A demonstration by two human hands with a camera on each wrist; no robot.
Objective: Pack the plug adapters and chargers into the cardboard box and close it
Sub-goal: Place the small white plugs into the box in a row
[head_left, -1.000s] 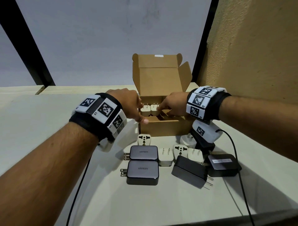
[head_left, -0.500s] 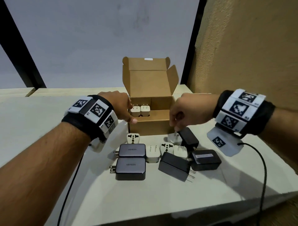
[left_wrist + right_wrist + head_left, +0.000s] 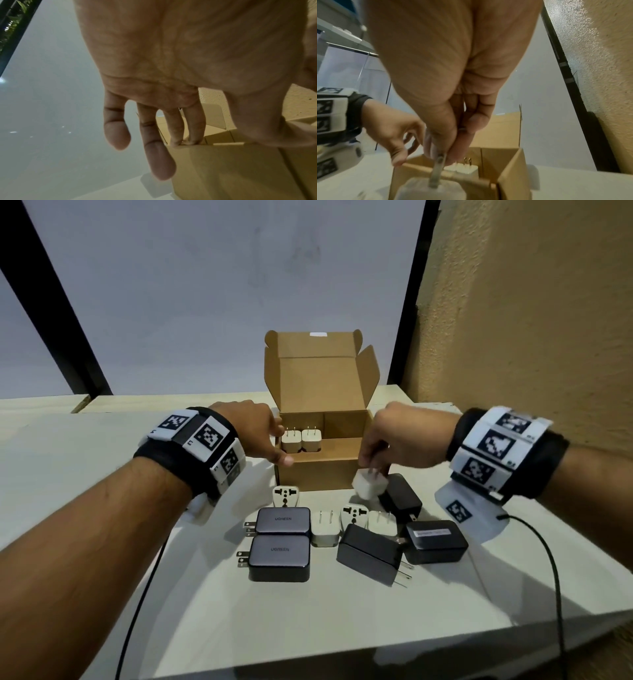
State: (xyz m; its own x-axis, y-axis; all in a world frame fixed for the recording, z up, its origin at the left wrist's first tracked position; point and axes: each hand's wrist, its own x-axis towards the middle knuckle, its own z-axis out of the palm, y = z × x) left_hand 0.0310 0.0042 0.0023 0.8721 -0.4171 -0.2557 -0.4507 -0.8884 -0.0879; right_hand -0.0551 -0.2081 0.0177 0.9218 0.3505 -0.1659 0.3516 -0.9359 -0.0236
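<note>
Brown cardboard box stands open; the left hand grips its left wall. The right hand pinches a small white plug adapter, seemingly by its prongs.

Open cardboard box holds 2 upright white adapters.

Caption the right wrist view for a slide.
Right hand pinches a white charger by its prongs beside the open cardboard box.
</note>
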